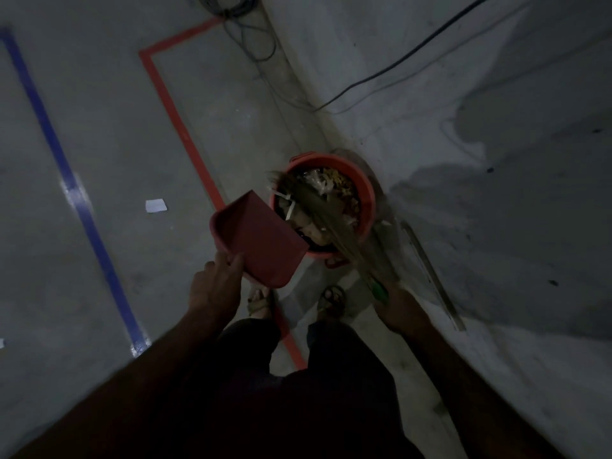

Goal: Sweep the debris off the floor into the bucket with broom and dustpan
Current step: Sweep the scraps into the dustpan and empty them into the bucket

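A red bucket (366, 190) stands on the floor by the wall, filled with paper scraps and other debris. My left hand (215, 286) grips the near edge of a red dustpan (261, 238), which is tilted over the bucket's left rim. My right hand (395, 306) holds the green handle of a grass broom (328, 213); its bristles lie across the top of the bucket. A white paper scrap (155, 205) lies on the floor left of the dustpan.
Red tape (178, 120) and blue tape (66, 167) lines run across the grey floor. Dark cables (381, 74) trail along the wall and the far floor. A thin metal strip (430, 270) lies along the wall base. My sandalled feet (331, 299) stand just behind the bucket.
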A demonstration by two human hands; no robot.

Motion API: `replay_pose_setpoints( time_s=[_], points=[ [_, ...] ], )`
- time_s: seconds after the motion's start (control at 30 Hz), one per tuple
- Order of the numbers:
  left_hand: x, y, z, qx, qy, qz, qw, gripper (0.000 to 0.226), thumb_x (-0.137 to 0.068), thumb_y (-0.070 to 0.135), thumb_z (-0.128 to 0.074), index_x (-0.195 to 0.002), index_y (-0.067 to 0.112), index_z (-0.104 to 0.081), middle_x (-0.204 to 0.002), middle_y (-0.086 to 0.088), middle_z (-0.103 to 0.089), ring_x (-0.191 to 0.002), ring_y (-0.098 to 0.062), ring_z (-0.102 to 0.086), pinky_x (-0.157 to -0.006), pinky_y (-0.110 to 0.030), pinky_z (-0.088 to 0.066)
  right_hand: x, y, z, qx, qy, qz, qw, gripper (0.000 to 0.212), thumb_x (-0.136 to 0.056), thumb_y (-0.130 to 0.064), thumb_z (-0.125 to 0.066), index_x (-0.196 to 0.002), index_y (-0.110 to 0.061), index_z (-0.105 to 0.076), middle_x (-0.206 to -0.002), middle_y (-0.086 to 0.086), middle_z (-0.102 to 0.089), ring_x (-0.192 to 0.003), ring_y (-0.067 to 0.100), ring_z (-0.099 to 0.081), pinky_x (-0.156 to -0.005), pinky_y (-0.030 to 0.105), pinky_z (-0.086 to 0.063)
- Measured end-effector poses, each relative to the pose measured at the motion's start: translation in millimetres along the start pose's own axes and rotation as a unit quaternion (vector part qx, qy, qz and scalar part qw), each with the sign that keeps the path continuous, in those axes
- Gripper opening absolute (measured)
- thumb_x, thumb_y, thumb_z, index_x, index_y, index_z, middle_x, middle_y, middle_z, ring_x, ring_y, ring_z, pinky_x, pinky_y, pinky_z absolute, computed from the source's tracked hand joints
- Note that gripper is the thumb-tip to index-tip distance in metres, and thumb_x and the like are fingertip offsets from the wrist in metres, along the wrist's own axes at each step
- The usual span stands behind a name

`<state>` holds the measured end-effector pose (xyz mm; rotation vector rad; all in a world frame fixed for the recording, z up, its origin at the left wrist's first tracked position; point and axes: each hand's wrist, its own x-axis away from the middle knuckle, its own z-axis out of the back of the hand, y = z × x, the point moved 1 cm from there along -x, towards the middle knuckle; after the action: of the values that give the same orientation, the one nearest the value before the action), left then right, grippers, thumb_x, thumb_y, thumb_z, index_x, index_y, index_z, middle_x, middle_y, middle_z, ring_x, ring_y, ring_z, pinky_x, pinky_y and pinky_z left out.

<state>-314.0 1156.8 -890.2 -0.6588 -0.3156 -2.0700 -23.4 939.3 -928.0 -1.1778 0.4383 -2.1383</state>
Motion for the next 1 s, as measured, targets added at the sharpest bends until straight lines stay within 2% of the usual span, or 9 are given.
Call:
replay_pose_setpoints(
  time_s=[0.07, 0.17, 0.3, 0.5, 0.67, 0.73, 0.8, 0.87, 1.0],
  points=[
    [3.5, -8.7, 5.6, -0.011, 0.014, -0.013, 1.0, 0.059, -0.089, 0.011, -0.056, -0.146, 0.018, -0.043, -0.121, -0.018, -0.054, -0.093, -0.037, -0.062, -0.067, -0.04, -0.044, 49.4, -17.6, 10.2, 0.018, -0.007, -0.002, 1.0, 0.065, -0.095, -0.021, -0.059, -0.148, -0.041, -0.028, -0.123, 0.007, -0.063, -0.104, 0.023, -0.063, -0.095, 0.041, -0.052],
    [14.4, -20.6, 12.1, -0.027, 0.024, -0.032, 0.999, 0.06, -0.09, 0.014, -0.055, -0.148, 0.02, -0.041, -0.121, -0.016, -0.055, -0.091, -0.034, -0.063, -0.067, -0.038, -0.042, 89.3, -8.7, 13.6, 0.029, -0.013, -0.015, 0.999, 0.077, -0.096, -0.019, -0.06, -0.14, -0.066, -0.018, -0.101, 0.01, -0.071, -0.085, 0.025, -0.068, -0.078, 0.046, -0.058],
    [35.7, -27.1, 19.9, -0.031, 0.028, -0.045, 0.998, 0.057, -0.093, 0.018, -0.053, -0.148, 0.021, -0.041, -0.119, -0.015, -0.057, -0.087, -0.033, -0.064, -0.065, -0.037, -0.037, 142.5, -29.2, 14.8, 0.016, 0.021, 0.018, 0.999, 0.07, -0.095, -0.02, -0.061, -0.145, -0.054, -0.024, -0.107, 0.007, -0.071, -0.092, 0.018, -0.067, -0.083, 0.036, -0.056],
    [62.3, -31.7, 25.1, -0.001, 0.06, -0.036, 0.998, 0.052, -0.094, 0.018, -0.054, -0.144, 0.023, -0.044, -0.119, -0.013, -0.055, -0.088, -0.032, -0.063, -0.068, -0.039, -0.046, 171.6, -32.6, 8.7, 0.067, 0.083, 0.028, 0.994, 0.068, -0.092, -0.053, -0.054, -0.146, -0.064, -0.014, -0.107, 0.0, -0.065, -0.093, 0.012, -0.063, -0.082, 0.038, -0.055],
    [81.6, -17.9, 29.5, 0.019, 0.091, -0.01, 0.996, 0.055, -0.093, 0.017, -0.056, -0.146, 0.025, -0.042, -0.121, -0.011, -0.055, -0.091, -0.031, -0.063, -0.069, -0.038, -0.047, 173.4, -36.0, 27.8, 0.068, 0.128, 0.096, 0.985, 0.063, -0.093, -0.045, -0.055, -0.151, -0.044, -0.031, -0.121, -0.001, -0.065, -0.106, 0.012, -0.061, -0.088, 0.032, -0.05],
    [92.9, -9.0, 30.4, 0.022, 0.105, -0.003, 0.994, 0.054, -0.092, 0.017, -0.059, -0.144, 0.025, -0.045, -0.116, -0.011, -0.057, -0.086, -0.03, -0.063, -0.064, -0.037, -0.045, 174.1, -36.9, 39.1, 0.071, 0.122, 0.125, 0.982, 0.066, -0.094, -0.032, -0.062, -0.151, -0.043, -0.031, -0.136, -0.007, -0.057, -0.12, 0.008, -0.055, -0.094, 0.025, -0.045],
    [106.6, 0.5, 33.3, 0.035, 0.117, 0.005, 0.992, 0.047, -0.092, 0.018, -0.061, -0.137, 0.026, -0.051, -0.107, -0.01, -0.057, -0.077, -0.03, -0.062, -0.058, -0.035, -0.043, 174.2, -39.0, 48.7, 0.07, 0.113, 0.17, 0.976, 0.071, -0.093, -0.027, -0.063, -0.151, -0.048, -0.028, -0.148, -0.01, -0.047, -0.133, 0.008, -0.047, -0.104, 0.03, -0.044],
    [120.3, 8.6, 33.9, 0.046, 0.126, 0.024, 0.991, 0.041, -0.093, 0.019, -0.06, -0.132, 0.028, -0.051, -0.102, -0.008, -0.055, -0.074, -0.029, -0.061, -0.056, -0.037, -0.047, 170.9, -42.6, 55.3, 0.072, 0.107, 0.212, 0.969, 0.069, -0.095, -0.03, -0.062, -0.151, -0.049, -0.027, -0.147, -0.011, -0.047, -0.133, 0.008, -0.047, -0.105, 0.035, -0.046],
    [154.8, 18.5, 27.6, 0.081, 0.15, 0.088, 0.981, 0.039, -0.097, 0.02, -0.057, -0.134, 0.028, -0.046, -0.1, -0.006, -0.052, -0.074, -0.027, -0.058, -0.056, -0.038, -0.048, 158.5, -61.1, 57.0, 0.085, 0.058, 0.269, 0.958, 0.064, -0.098, -0.038, -0.056, -0.153, -0.048, -0.025, -0.144, -0.016, -0.05, -0.128, 0.001, -0.049, -0.099, 0.029, -0.047]
  ],
)
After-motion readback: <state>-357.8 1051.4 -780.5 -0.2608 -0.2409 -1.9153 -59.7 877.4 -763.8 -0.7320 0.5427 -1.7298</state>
